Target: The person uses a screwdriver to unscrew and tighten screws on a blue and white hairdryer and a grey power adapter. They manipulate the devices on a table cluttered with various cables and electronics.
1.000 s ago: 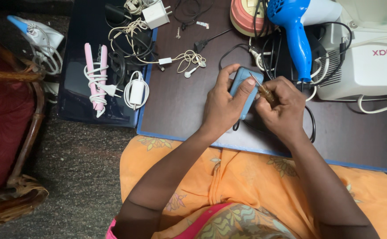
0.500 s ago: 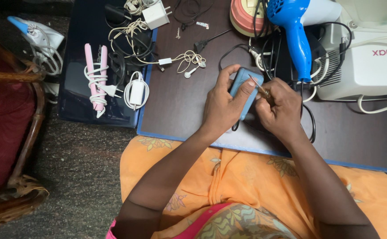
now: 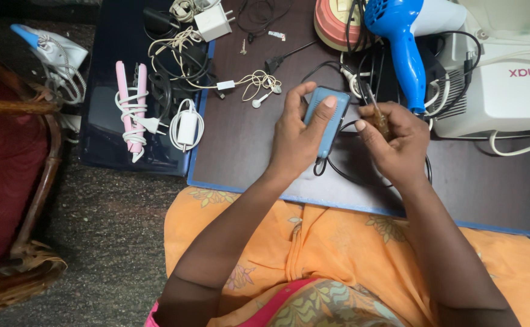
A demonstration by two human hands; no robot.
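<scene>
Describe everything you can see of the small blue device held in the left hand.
The small blue device is a slim, rounded-corner oblong, matte blue, plastic by its look. It is held above the dark board, long axis running away from the person, tilted slightly right. The left hand wraps it from the left, with one finger laid along its top face. A thin black cord leaves its near end. The right hand, beside it, holds a screwdriver whose tip sits near the device's right edge; contact cannot be told.

A light blue device (image 3: 327, 118) is showing against the dark brown bench (image 3: 246, 151), which is wearing a blue edge. A bright blue hair dryer (image 3: 407, 36), a pink straightener (image 3: 130, 109) and white earphones (image 3: 259, 85) are lying there; orange floral cloth (image 3: 337, 242) is spreading below.
</scene>
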